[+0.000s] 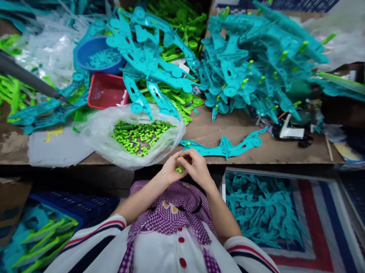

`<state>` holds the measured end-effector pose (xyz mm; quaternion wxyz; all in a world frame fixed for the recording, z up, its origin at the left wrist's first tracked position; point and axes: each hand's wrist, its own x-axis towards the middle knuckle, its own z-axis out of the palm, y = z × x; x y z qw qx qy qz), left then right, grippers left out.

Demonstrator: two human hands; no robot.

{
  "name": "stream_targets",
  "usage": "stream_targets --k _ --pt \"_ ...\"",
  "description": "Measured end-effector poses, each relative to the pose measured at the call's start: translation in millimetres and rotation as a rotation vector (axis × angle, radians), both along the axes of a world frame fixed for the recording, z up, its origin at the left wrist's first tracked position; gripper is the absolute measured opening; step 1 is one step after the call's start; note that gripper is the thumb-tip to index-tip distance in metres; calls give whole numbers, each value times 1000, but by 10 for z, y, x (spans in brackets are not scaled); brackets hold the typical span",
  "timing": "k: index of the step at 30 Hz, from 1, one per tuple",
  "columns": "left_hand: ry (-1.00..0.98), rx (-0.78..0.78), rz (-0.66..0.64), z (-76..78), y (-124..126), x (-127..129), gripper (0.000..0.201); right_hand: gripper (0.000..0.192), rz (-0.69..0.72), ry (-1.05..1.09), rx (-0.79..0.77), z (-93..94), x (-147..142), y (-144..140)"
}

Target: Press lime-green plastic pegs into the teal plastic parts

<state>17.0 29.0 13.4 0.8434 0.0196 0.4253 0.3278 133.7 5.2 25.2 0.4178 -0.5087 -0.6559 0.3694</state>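
My left hand is cupped at the table's front edge around a few small green plastic pieces. My right hand meets it, its fingers bent together over the left fingertips; whatever they pinch is hidden. Just beyond my hands, a long turquoise plastic part lies flat along the edge. To the left, an open clear plastic bag holds many more of the small green pieces.
Stacked turquoise parts with green tips fill the back right. A blue bowl and a red tray stand back left. Below the table, turquoise parts lie in a lined crate at right; a cardboard piece is at left.
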Motion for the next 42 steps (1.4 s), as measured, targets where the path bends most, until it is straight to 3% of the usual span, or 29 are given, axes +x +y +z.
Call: stream_targets --k 2,4,6,8,11,12,15,19,23,31,36,42 --pt "-18 -77 -49 53 -63 -26 20 23 -230 181 -14 0 192 27" --pt "49 7 -131 120 -126 -32 20 29 -502 316 -15 -45 485 50" --pt "176 244 -260 180 -124 49 24 37 -718 423 -37 -120 841 61" --pt "346 598 -384 208 -24 278 27 43 -846 499 -71 -200 1208 61" --pt "699 1173 -448 144 238 853 28 43 -942 474 -14 -293 1728 90" --pt "822 1298 -492 99 319 1056 31 43 -949 441 16 -319 1892 119" --pt "1135 1527 -741 -61 456 1500 38 48 -928 343 8 -399 2352 263" --pt "1316 1770 -1032 -255 454 1593 40 44 -919 77 -66 -490 2793 460" --pt "1366 1876 -1076 -382 460 1529 42 42 -882 -196 -92 -543 2966 580" --pt "1387 1906 -1080 -498 519 1592 42 45 -783 -387 -109 -617 3011 680" --pt "1395 1928 -1053 -560 511 1587 44 36 -684 -636 -122 -582 2991 762" --pt "1395 1911 -1046 -553 496 1588 43 33 -640 -663 -141 -601 3004 796"
